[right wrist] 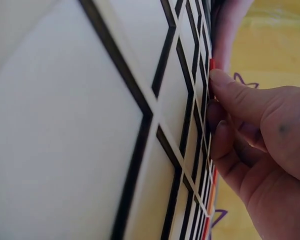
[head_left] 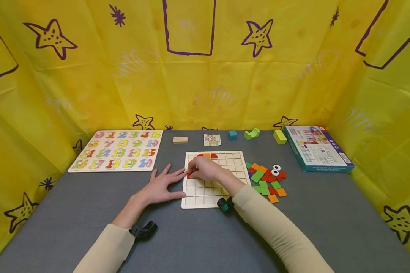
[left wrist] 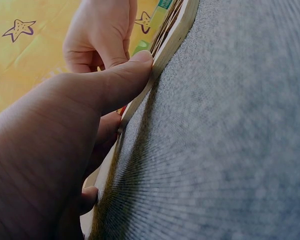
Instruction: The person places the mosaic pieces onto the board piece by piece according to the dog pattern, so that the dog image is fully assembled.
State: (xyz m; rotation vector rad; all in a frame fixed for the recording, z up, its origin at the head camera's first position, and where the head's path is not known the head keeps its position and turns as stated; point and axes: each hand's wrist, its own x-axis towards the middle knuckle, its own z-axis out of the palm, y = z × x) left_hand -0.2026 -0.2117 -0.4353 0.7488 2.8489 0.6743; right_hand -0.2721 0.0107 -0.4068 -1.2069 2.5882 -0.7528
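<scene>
Head view: right hand (head_left: 205,168) pinches a red tile (head_left: 190,176) over the grid board (head_left: 237,167), left column. Left hand (head_left: 162,185) flat, fingers straight, bracing the board's edge. Risk: tile tilts, jams on a divider.

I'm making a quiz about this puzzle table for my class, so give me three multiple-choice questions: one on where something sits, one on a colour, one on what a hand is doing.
1. Where does the number puzzle board lie?
A. Left of the grid board
B. On the teal box
C. Under the loose tiles

2. What colour is the tile at the right hand?
A. Blue
B. Red
C. White

3. How is the left hand placed?
A. Clenched in a fist in the air
B. Holding a green block
C. Fingers spread flat at the grid board's left edge

Answers: 1 A, it lies far left of the grid; 2 B, red shows at the fingertips; 3 C, the thumb touches the board's edge.
</scene>
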